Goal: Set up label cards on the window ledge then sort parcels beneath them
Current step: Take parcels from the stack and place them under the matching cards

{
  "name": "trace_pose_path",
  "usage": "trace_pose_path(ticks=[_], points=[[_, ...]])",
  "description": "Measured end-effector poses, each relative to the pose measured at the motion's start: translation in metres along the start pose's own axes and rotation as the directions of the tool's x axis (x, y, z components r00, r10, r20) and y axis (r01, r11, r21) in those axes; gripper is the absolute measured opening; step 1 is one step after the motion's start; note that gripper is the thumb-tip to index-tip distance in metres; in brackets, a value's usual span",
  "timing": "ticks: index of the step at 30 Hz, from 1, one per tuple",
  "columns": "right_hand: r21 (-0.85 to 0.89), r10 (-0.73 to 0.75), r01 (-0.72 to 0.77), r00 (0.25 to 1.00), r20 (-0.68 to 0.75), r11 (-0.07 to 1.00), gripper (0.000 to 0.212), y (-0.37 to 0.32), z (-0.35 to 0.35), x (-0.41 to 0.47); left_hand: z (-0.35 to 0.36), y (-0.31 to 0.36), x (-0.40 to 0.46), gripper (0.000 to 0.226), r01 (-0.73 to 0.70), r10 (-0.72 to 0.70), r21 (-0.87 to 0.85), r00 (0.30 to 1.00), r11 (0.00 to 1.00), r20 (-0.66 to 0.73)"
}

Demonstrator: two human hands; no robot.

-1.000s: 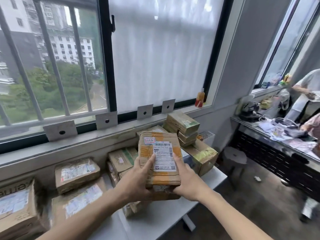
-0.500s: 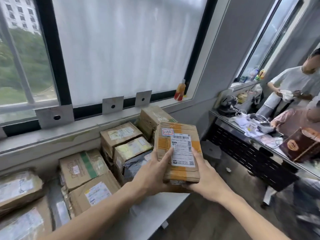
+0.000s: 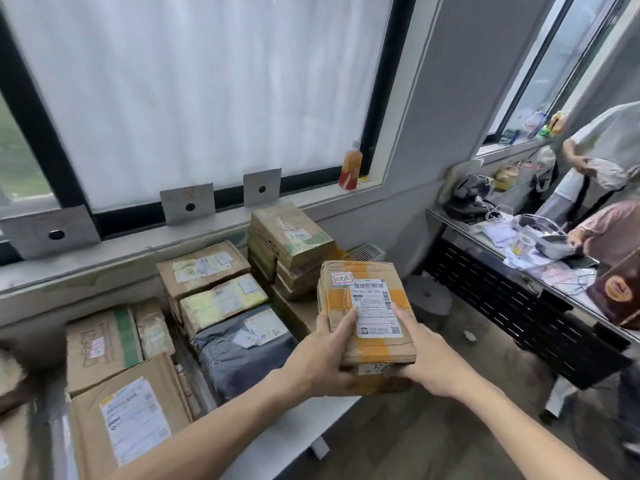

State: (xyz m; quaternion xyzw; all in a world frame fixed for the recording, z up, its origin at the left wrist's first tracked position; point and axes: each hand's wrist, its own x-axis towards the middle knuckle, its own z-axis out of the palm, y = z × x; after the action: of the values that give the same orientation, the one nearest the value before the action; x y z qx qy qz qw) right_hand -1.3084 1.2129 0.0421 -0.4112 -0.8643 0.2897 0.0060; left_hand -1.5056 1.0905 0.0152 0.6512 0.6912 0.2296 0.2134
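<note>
Step in hand: sorting. The label cards already stand on the window ledge (image 3: pixel 104 261), so setup appears complete. Three grey cards show, each with a dark hole; the right-most card (image 3: pixel 261 187) and the middle card (image 3: pixel 187 203) lean against the window frame.

The held parcel (image 3: pixel 367 313) is a brown carton with orange tape and a white shipping label facing up. It is carried in the air in front of the ledge, right of the stacked cartons (image 3: pixel 291 247) that sit below the right-most card.

Left hand (image 3: pixel 320 362): fingers curled under the parcel's near left edge, thumb pressed flat across the top up to the shipping label. Right hand (image 3: pixel 420 358): fingers wrapped beneath the near right corner, thumb lying on the label's right margin. Both hands grip firmly; neither is free.

Next move (a judgement): read the label, choose the matching card, then lower the parcel onto the pile beneath it. The stacked cartons are already tall, so level placement will be needed to avoid toppling.
</note>
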Motion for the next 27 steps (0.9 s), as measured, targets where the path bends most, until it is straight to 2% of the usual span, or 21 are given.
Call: trace_pose_path(ticks=[6,11,16,23,25,27], points=[[-0.023,-0.112,0.118,0.977,0.18,0.993,0.108,0.051,-0.043,0.049,0.025,0.019,0.031,0.104,0.109,-0.109,-0.008,0.993,0.994,-0.034],[-0.004,-0.225,0.237,0.927,0.299,0.972,0.104,0.059,-0.063,0.079,0.043,0.027,0.044,0.102,0.224,-0.224,-0.006,0.972,0.975,-0.077],[-0.024,-0.3,0.326,0.895,0.33,0.945,0.101,0.067,-0.08,0.121,0.037,0.02,0.049,0.103,0.242,-0.24,-0.004,0.957,0.97,-0.167],[0.0,-0.392,0.415,0.859,0.329,0.91,0.077,0.075,-0.101,0.162,0.016,-0.006,0.065,0.105,0.299,-0.257,0.059,0.893,0.953,-0.369],[0.037,-0.404,0.418,0.846,0.348,0.908,0.074,0.077,-0.108,0.167,0.003,-0.02,0.071,0.11,0.334,-0.298,0.029,0.876,0.942,-0.38],[0.084,-0.407,0.408,0.827,0.387,0.909,0.074,0.078,-0.116,0.171,-0.011,-0.03,0.076,0.116,0.333,-0.33,-0.051,0.885,0.942,-0.328]])
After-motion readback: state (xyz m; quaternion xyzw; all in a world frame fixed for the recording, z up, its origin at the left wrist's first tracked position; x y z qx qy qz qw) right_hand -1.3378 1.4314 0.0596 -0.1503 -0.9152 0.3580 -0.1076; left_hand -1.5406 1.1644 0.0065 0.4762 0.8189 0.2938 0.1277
